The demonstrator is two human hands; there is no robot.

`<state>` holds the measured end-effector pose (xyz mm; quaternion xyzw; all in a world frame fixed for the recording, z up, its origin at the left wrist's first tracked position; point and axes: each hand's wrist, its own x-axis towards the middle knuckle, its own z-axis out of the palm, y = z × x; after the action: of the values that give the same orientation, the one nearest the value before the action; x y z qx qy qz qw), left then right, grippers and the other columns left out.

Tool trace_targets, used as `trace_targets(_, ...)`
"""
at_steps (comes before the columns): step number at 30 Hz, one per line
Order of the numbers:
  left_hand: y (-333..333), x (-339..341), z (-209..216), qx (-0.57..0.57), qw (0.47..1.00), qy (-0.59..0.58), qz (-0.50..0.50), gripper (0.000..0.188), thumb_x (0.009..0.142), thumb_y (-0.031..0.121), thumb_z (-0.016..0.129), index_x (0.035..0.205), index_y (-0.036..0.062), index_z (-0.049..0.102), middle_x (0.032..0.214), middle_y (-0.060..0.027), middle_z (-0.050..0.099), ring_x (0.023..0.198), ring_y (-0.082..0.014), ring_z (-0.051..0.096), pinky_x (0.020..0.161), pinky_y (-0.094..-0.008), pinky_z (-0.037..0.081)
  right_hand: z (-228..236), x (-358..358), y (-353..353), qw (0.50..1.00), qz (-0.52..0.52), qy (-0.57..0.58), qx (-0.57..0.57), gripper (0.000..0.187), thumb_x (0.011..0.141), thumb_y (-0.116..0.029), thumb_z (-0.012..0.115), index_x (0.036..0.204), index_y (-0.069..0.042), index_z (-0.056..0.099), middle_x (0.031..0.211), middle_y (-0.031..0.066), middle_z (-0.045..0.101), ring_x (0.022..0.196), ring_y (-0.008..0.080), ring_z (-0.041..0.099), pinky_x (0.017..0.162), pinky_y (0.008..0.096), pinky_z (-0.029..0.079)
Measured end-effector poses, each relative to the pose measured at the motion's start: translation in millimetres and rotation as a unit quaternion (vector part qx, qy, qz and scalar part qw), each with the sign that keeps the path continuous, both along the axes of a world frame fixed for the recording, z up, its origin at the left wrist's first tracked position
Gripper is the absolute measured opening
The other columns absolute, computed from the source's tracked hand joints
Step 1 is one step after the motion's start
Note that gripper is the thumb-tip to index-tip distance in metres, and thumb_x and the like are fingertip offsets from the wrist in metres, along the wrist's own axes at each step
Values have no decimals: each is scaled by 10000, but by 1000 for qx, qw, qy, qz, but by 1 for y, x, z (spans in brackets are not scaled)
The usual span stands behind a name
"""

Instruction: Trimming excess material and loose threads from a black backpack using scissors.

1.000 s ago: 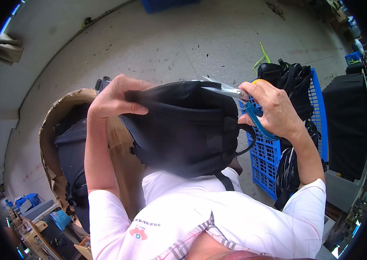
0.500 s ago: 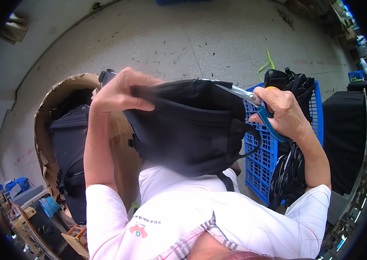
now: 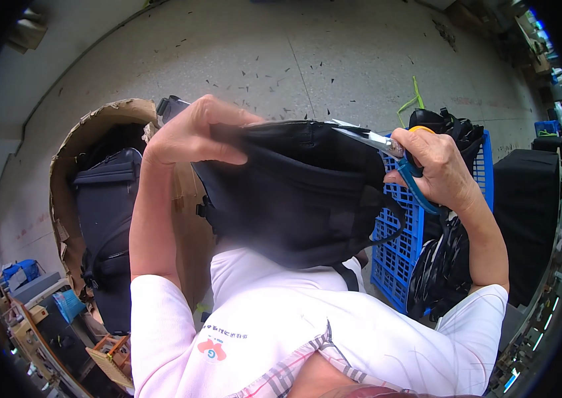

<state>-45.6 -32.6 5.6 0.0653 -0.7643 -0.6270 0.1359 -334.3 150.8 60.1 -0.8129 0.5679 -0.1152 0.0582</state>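
Note:
A black backpack (image 3: 294, 205) lies across my lap, its carry loop pointing to the right. My left hand (image 3: 198, 136) pinches the far left edge of the bag between thumb and fingers. In my right hand (image 3: 437, 166) is a pair of scissors (image 3: 417, 186) with blue and orange handles. Their metal blades reach left to the bag's far right edge and look parted; the blade tips are partly hidden against the fabric.
To my left stands an open cardboard box (image 3: 62, 199) holding black bags (image 3: 108, 225). On the right is a blue plastic crate (image 3: 397, 245) with more black bags, beside a large black block-shaped thing (image 3: 526, 212). Dark scraps are scattered over the grey floor (image 3: 261, 60).
The bag's far edge and both hands have shifted slightly to the right. The scissors stay at the same edge of the bag, and my left hand keeps its hold.

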Motion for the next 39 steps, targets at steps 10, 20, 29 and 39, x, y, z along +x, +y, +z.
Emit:
trace_targets(10, 4, 0, 4, -5, 999, 13, -29, 474, 581, 8, 711, 1035, -58, 591, 902, -182, 646, 783, -164, 612, 784, -239, 430, 11, 4, -14, 999, 17, 19, 48, 498, 689, -454, 685, 967, -66, 543, 743, 89, 564, 696, 220, 569, 613, 331, 462)
trace_targets(20, 2, 2, 5, -28, 999, -3, -35, 492, 578, 12, 710, 1050, -54, 585, 913, -190, 642, 791, -170, 615, 805, -261, 430, 2, -6, -4, 997, 35, -51, 49, 430, 726, -389, 681, 944, -44, 547, 587, 66, 542, 517, 184, 538, 495, 254, 447)
trace_targets(29, 7, 1, 14, -28, 999, 22, -39, 490, 572, -24, 692, 1047, -67, 579, 885, -182, 645, 771, -180, 615, 936, -282, 373, 10, -9, -4, 975, -42, -144, 165, 794, 622, -693, 599, 1031, -15, 535, 688, 53, 460, 622, 173, 478, 569, 288, 389)
trace_targets(39, 8, 4, 11, -36, 999, 25, -24, 479, 573, -6, 705, 1037, -55, 596, 887, -174, 647, 759, -180, 616, 842, -267, 422, 15, 6, -10, 968, -41, -127, 214, 760, 605, -724, 587, 990, -69, 571, 719, 60, 534, 621, 171, 521, 553, 270, 419)
